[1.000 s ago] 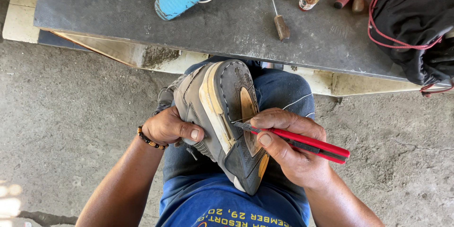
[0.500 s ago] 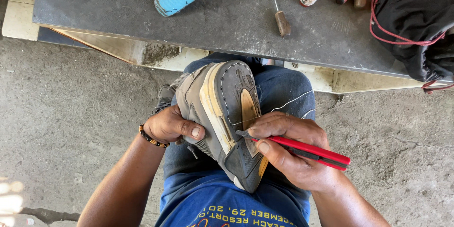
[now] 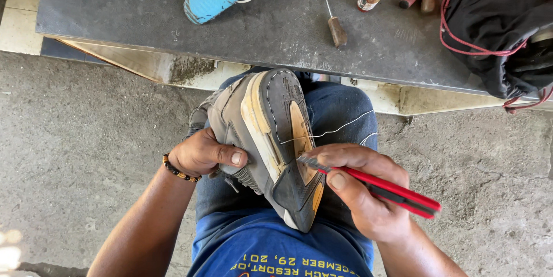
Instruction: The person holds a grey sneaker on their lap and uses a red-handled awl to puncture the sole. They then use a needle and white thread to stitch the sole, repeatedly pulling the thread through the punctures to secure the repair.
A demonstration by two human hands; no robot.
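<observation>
Now the left hand (image 3: 201, 153) clamps the grey shoe (image 3: 262, 144) sole-up on the lap, thumb pressed on its side. Centre, white thread (image 3: 334, 132) runs off the sole. Right hand (image 3: 360, 196) pinches a red utility knife (image 3: 386, 187), blade at the sole's edge. A slip here could nick the fingers curled just beside the blade, or cut the stitching.
</observation>
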